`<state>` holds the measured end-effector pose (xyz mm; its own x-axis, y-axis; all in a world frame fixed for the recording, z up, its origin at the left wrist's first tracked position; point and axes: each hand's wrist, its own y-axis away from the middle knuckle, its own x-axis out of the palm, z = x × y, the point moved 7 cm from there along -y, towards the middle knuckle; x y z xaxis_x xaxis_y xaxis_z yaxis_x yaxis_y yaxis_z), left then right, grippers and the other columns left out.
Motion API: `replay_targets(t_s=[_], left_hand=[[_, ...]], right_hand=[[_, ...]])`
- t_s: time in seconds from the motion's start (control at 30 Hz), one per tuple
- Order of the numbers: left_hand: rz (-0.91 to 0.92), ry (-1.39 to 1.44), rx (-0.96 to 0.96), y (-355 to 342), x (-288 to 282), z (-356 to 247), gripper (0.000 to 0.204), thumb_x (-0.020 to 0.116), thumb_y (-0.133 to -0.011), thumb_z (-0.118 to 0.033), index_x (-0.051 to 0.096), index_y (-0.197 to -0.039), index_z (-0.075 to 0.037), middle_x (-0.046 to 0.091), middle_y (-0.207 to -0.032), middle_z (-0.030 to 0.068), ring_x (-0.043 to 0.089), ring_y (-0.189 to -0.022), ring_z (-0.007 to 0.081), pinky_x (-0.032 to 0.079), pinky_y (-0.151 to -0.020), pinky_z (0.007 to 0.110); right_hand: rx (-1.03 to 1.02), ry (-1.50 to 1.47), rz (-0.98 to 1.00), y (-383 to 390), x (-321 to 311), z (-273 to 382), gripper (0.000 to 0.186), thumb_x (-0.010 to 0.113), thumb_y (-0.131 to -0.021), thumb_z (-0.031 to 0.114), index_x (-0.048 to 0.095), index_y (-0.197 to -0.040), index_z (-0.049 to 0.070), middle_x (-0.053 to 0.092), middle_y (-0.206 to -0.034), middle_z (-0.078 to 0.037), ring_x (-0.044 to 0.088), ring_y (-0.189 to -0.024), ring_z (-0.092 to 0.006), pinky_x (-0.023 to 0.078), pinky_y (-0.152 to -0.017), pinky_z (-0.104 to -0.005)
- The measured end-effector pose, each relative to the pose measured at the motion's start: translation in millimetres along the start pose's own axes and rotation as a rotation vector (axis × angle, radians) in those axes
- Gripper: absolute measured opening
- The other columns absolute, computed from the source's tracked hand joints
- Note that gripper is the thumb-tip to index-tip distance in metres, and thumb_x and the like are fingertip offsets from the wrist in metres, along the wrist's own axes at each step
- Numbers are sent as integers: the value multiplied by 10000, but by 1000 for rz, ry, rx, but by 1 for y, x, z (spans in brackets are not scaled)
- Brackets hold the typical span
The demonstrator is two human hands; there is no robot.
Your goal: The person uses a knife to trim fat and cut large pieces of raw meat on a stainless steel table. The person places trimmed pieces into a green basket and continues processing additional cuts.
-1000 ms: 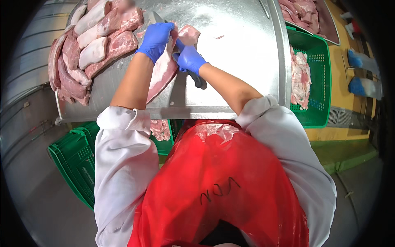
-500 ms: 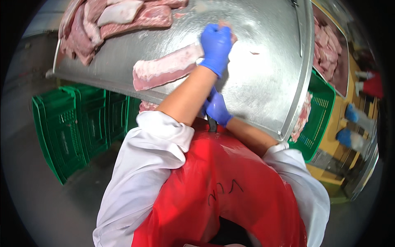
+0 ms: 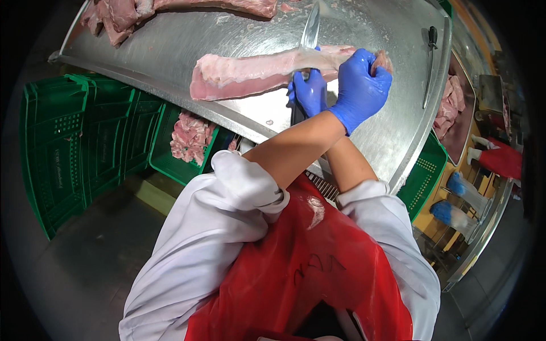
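Observation:
A long strip of raw meat (image 3: 239, 74), pale on top and pink along its near side, lies across the metal table. My left hand (image 3: 361, 88), in a blue glove, reaches over my right arm and is closed in a fist on the strip's right end. Blue-gloved too, my right hand (image 3: 310, 94) is wrapped round the dark handle of a knife (image 3: 310, 28) at the strip's near edge. The blade sticks out past the far edge, pointing away from me. Part of it is hidden by the meat, and I cannot tell how deep it sits.
Larger meat pieces (image 3: 227, 5) lie at the table's far left. A thin steel rod with a black handle (image 3: 429, 62) rests near the right edge. Green crates (image 3: 114, 136) stand below left; one holds meat scraps (image 3: 190, 136). Right are a meat tray (image 3: 452, 105) and another person's blue-gloved hands (image 3: 449, 199).
My left hand has moved right with the meat's end, and the strip lies stretched out more. My right hand has come up from the table's edge, bringing the knife blade to the meat.

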<state>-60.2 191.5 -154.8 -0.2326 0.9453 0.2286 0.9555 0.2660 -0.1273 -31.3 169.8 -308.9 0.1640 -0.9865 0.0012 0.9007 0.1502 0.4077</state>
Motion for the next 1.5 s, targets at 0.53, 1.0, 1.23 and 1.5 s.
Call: replay_targets(t_s=[0.53, 1.0, 1.23, 1.5], left_hand=[[75, 317, 26, 8, -2, -71, 206, 571, -881, 27, 396, -783, -21, 559, -723, 84, 537, -695, 89, 473, -624, 255], [90, 252, 122, 25, -12, -130, 186, 612, -898, -59, 458, -811, -2, 536, -627, 57, 556, -592, 114, 479, -563, 304], [110, 341, 212, 21, -36, -176, 152, 554, -855, 16, 413, -811, -20, 551, -688, 94, 622, -662, 188, 501, -626, 312], [105, 620, 291, 14, -34, -209, 160, 544, -841, 42, 397, -830, -19, 553, -709, 107, 623, -672, 196, 498, -637, 318]], right_hand=[[-65, 99, 60, 97, 79, -12, 790, 501, -983, 78, 34, -1616, 154, 624, -720, -79, 581, -511, -136, 487, -463, -289], [-26, 53, 50, 12, 141, -5, 849, 528, -961, 151, -1, -1620, 225, 604, -658, -89, 586, -533, -155, 514, -503, -342], [-135, 125, 72, 30, 186, -19, 670, 482, -1003, 202, 145, -1579, 142, 614, -707, -113, 611, -577, -218, 513, -529, -364], [-394, 169, 25, 23, 227, -12, 572, 447, -1021, 189, 241, -1536, 48, 641, -731, -179, 656, -651, -340, 519, -621, -486]])
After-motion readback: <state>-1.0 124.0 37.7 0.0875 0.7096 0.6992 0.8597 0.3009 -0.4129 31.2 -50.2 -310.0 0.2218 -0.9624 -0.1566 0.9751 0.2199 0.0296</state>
